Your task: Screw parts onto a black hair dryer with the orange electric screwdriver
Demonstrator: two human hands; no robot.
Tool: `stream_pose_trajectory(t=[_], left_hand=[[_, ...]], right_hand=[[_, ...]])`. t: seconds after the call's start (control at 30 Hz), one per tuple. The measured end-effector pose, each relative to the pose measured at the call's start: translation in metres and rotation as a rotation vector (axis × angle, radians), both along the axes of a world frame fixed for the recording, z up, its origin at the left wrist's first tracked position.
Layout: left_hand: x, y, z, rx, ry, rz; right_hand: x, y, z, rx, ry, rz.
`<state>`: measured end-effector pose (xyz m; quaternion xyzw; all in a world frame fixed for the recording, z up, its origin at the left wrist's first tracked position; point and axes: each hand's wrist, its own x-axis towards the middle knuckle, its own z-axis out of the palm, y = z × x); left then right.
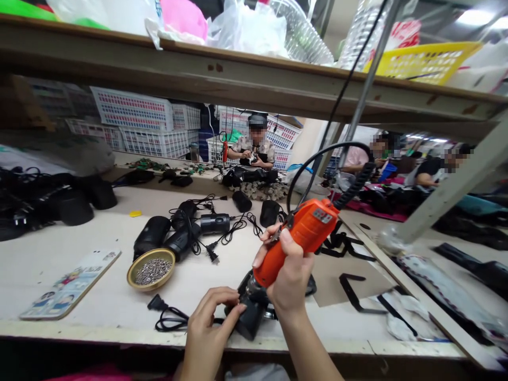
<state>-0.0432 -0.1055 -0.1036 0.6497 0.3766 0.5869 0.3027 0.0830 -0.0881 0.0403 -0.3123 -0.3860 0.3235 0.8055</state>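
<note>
My right hand (291, 264) is wrapped round an orange electric screwdriver (307, 233), tilted with its tip down and to the left. That tip reaches a black plastic housing (252, 317) near the table's front edge. At the tip, the thumb and fingers of my left hand (212, 323) are pinched together over the housing; whatever sits between them is too small to make out. A black cord with a plug (170, 317) lies left of that hand. Farther left stands a gold bowl (135, 283) of small metal screws (154, 271).
Several black corded housings (153, 235) lie behind the bowl. A phone in a printed case (71, 288) rests at the left. Black U-shaped brackets (349, 293) lie right. An overhead shelf (238, 84) crosses above, and a cable hangs to the screwdriver. Other people work beyond.
</note>
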Motion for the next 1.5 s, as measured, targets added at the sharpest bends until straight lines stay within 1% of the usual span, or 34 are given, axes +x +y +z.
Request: stream_pose_trajectory(t=[0.13,0.3,0.5,0.57,0.7,0.77,0.87,1.07,1.2,1.37,1.43,1.5], left_hand=[[0.0,-0.001,0.003,0.011,0.03,0.007],[-0.001,-0.006,0.005,0.035,0.045,0.019],[0.004,-0.016,0.013,-0.064,0.061,0.066],[0.005,-0.017,0.013,-0.057,0.145,0.069],[0.007,-0.014,0.005,-0.029,0.463,0.07],[0.008,-0.013,0.0,-0.064,0.579,0.045],[0.009,-0.013,-0.003,-0.136,0.655,0.005],[0.01,-0.013,0.0,-0.168,0.657,-0.032],[0.012,-0.013,0.0,-0.162,0.623,-0.012],[0.01,-0.012,-0.007,-0.127,0.606,-0.023],[0.01,-0.01,-0.01,-0.099,0.591,-0.021],[0.011,-0.009,-0.012,-0.079,0.554,0.008]], right_hand=[[-0.002,-0.003,-0.007,0.01,0.006,0.025],[-0.003,-0.004,-0.008,0.015,0.015,0.038],[-0.002,-0.006,-0.005,0.019,0.039,0.006],[-0.001,-0.008,-0.004,0.015,0.015,-0.04],[0.005,-0.013,0.001,0.015,-0.035,-0.132],[0.008,-0.015,0.004,0.04,-0.049,-0.166],[0.011,-0.016,0.007,0.068,-0.072,-0.199],[0.011,-0.011,0.0,0.074,-0.076,-0.195],[0.011,-0.008,-0.007,0.048,-0.101,-0.181],[0.012,-0.007,-0.013,0.013,-0.118,-0.166],[0.011,-0.005,-0.013,0.006,-0.13,-0.127],[0.009,-0.004,-0.011,-0.006,-0.169,-0.076]])
